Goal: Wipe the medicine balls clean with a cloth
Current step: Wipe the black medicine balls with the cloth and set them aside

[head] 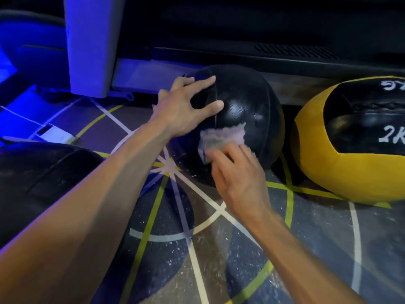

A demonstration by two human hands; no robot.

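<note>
A black medicine ball (247, 102) sits on the floor in the middle of the view. My left hand (186, 106) rests on its upper left side with fingers spread and straight. My right hand (236, 172) grips a pale crumpled cloth (221, 137) and presses it against the ball's lower front; hand and cloth are blurred. A yellow and black medicine ball (350, 167) marked "2K" lies just to the right, apart from the black one.
Another black ball or pad (43, 172) lies at the left under my left forearm. The dark floor (219, 249) carries white and yellow-green lines. A pale post (92, 44) and a dark low unit (263, 40) stand behind the balls.
</note>
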